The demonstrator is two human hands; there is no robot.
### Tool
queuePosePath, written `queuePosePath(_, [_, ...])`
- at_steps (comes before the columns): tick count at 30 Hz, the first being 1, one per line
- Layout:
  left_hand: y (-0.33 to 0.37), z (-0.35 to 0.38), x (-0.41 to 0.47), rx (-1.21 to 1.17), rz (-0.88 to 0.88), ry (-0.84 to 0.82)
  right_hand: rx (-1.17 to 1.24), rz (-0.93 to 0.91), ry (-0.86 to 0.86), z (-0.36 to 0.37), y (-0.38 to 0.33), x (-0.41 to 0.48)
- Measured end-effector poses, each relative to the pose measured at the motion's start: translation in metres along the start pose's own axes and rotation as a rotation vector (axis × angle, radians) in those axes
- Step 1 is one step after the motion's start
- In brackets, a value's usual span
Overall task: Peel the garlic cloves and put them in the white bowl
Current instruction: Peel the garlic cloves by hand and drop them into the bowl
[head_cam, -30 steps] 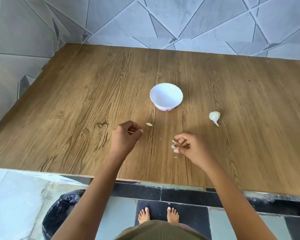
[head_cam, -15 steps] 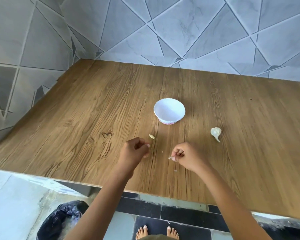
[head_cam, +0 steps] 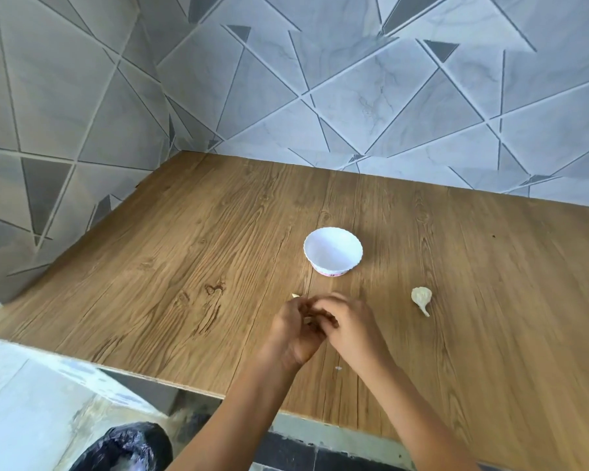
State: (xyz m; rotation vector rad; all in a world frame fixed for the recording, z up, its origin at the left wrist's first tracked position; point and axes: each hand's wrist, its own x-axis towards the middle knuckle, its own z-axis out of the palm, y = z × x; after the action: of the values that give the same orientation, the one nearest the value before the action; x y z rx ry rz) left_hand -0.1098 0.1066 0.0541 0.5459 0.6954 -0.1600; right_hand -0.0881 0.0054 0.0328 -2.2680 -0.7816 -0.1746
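Head | left hand [head_cam: 291, 331]; right hand [head_cam: 352, 329] touching, hold blurred | white bowl [head_cam: 332, 263]; pink print [head_cam: 332, 273] unreadable

bare left hand [head_cam: 293, 331], right hand [head_cam: 351, 326]

Bare left hand [head_cam: 295, 329]: back toward the camera, fingers curled inward toward its partner. Bare left forearm [head_cam: 232, 419]: rises from the lower edge, slanting right.
Bare right hand [head_cam: 352, 326]: knuckles up, fingers [head_cam: 323, 305] curled and blurred, tips meeting those of the left hand. Bare right forearm [head_cam: 418, 406]: slants up and left.
The forearms converge in a V. Whether either hand pinches anything: not discernible.
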Motion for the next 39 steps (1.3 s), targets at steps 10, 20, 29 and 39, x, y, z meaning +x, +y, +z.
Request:
queuePosePath(10, [-0.007,-0.009,0.006,-0.053,-0.01,0.029,0.119,-0.024,0.082,0.002,0.012,-0.008])
queuePosePath(20, [0.016,-0.033,0.007,-0.076,0.082,0.108,0.009,0.133,-0.217,0.003,0.032,-0.014])
queuePosePath(29, [0.025,-0.045,0.005,-0.006,0.133,0.09,-0.114,0.201,-0.227,0.032,0.033,0.002])
queuePosePath(39, [0.0,-0.031,0.004,0.065,0.002,0.01,0.083,-0.096,-0.16,0.006,0.021,-0.004])
